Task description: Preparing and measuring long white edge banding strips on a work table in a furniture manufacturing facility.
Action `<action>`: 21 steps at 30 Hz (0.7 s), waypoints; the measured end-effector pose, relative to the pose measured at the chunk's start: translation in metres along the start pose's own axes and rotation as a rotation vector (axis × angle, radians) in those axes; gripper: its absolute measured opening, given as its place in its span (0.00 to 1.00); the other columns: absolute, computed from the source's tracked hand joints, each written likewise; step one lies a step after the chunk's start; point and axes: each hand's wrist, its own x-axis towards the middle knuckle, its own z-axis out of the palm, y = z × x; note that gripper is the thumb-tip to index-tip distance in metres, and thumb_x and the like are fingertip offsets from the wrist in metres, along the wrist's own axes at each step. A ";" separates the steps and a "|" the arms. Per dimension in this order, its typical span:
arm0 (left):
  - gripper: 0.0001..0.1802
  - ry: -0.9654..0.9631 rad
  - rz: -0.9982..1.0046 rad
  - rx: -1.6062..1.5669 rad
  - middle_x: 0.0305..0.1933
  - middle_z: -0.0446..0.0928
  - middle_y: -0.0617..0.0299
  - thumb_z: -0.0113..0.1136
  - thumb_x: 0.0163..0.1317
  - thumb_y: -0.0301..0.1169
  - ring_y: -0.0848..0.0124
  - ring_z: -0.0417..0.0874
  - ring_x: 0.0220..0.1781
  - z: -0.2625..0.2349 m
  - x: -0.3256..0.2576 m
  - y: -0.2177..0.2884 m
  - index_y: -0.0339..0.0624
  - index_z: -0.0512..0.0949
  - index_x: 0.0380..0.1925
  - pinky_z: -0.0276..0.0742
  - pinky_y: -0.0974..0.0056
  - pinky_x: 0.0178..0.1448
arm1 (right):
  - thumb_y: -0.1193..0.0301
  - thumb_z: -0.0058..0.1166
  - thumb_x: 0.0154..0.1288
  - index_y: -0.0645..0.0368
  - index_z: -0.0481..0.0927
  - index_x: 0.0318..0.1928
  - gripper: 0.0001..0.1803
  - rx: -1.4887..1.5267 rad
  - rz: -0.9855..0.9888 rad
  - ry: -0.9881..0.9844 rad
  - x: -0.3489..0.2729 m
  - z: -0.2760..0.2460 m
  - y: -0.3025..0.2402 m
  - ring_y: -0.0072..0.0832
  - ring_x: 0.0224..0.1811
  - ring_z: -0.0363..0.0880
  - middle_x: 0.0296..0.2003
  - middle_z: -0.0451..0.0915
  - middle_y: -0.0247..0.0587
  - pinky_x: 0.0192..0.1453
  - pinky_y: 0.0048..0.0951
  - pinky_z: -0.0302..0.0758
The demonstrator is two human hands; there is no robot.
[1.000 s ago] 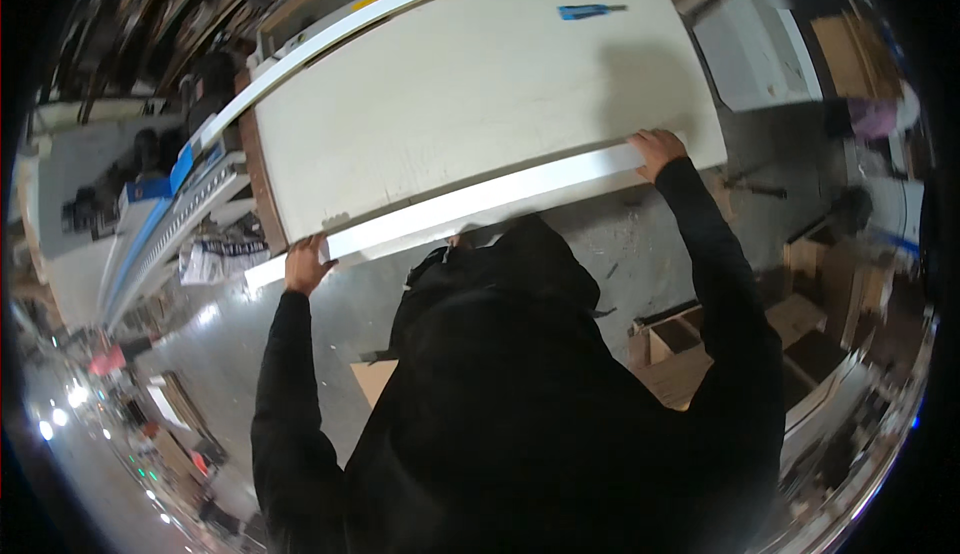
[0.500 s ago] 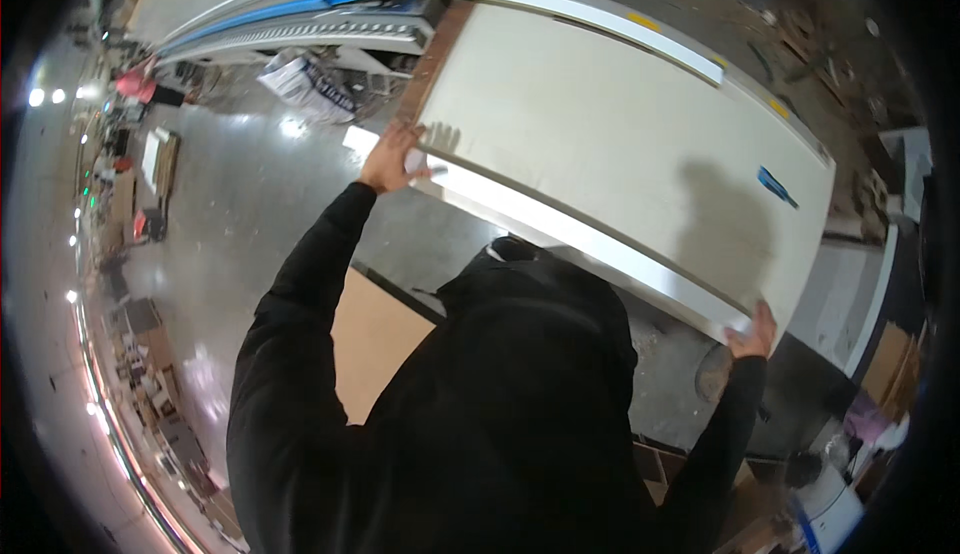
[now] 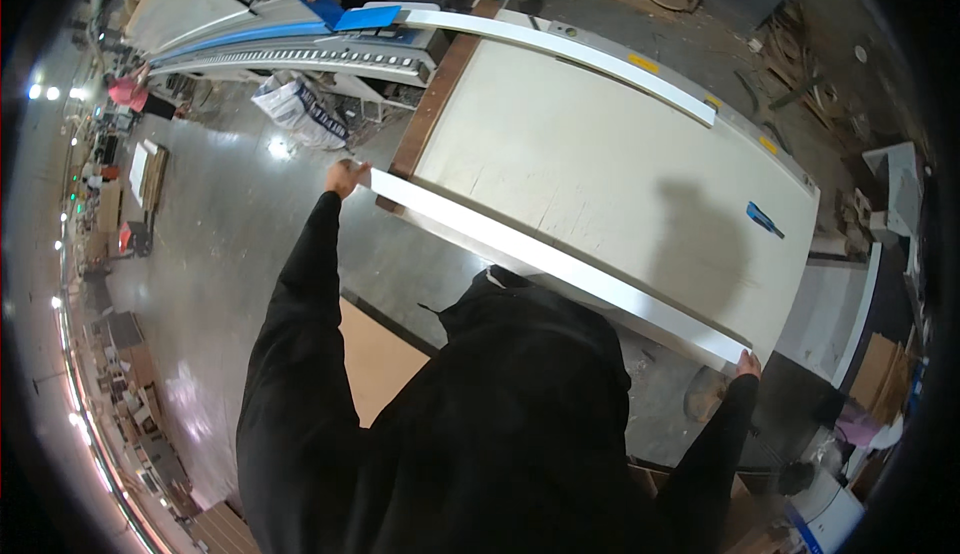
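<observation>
With one far strip (image 3: 560, 46) laid at one o'clock, the near strip (image 3: 560, 257) is clasped, unreleased, by left grip (image 3: 346, 178) and right grip (image 3: 748, 364).

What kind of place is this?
Probably a wood or panel workshop: a long blue-and-grey machine, a broad pale worktable with a long white strip along its near edge, and stacked boards on the floor.

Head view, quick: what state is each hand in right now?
Left hand: closed, holding the left end of the long white strip.
Right hand: closed, holding the right end of the same strip.
</observation>
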 end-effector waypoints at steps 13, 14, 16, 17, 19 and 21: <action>0.48 0.175 -0.027 -0.047 0.49 0.85 0.39 0.65 0.53 0.70 0.46 0.86 0.55 0.033 -0.001 0.016 0.31 0.82 0.51 0.79 0.50 0.58 | 0.37 0.70 0.53 0.77 0.51 0.73 0.68 -0.219 0.026 0.225 0.011 0.002 0.003 0.52 0.71 0.69 0.70 0.64 0.69 0.73 0.42 0.67; 0.46 0.157 -0.072 -0.046 0.49 0.85 0.40 0.64 0.55 0.70 0.46 0.86 0.55 0.029 -0.004 0.022 0.34 0.83 0.51 0.79 0.50 0.58 | 0.37 0.70 0.53 0.77 0.51 0.73 0.68 -0.224 0.022 0.203 0.015 0.008 0.008 0.52 0.71 0.69 0.70 0.64 0.69 0.73 0.42 0.67; 0.45 0.171 -0.054 -0.082 0.48 0.85 0.41 0.63 0.56 0.69 0.46 0.86 0.55 0.028 -0.006 0.020 0.34 0.83 0.50 0.79 0.49 0.58 | 0.43 0.71 0.58 0.80 0.51 0.72 0.63 -0.053 -0.044 0.243 0.026 0.007 0.011 0.45 0.62 0.76 0.64 0.71 0.64 0.64 0.41 0.75; 0.45 0.172 -0.062 -0.081 0.48 0.85 0.41 0.63 0.56 0.69 0.46 0.86 0.55 0.025 -0.007 0.019 0.34 0.83 0.50 0.79 0.49 0.58 | 0.45 0.71 0.59 0.77 0.52 0.72 0.60 0.042 -0.039 0.226 0.030 0.005 0.016 0.43 0.58 0.79 0.60 0.73 0.64 0.59 0.42 0.78; 0.42 0.157 -0.090 -0.092 0.48 0.86 0.42 0.62 0.58 0.68 0.46 0.86 0.54 0.024 -0.008 0.016 0.38 0.84 0.51 0.79 0.49 0.58 | 0.45 0.71 0.59 0.76 0.53 0.71 0.59 0.085 -0.046 0.234 0.034 0.012 0.019 0.44 0.55 0.80 0.58 0.74 0.64 0.56 0.43 0.80; 0.39 0.187 -0.105 -0.080 0.48 0.86 0.42 0.61 0.60 0.67 0.46 0.86 0.54 0.026 -0.009 0.017 0.40 0.84 0.51 0.78 0.49 0.58 | 0.45 0.71 0.58 0.74 0.55 0.71 0.58 0.133 -0.049 0.246 0.034 0.017 0.018 0.44 0.51 0.81 0.57 0.75 0.65 0.53 0.44 0.81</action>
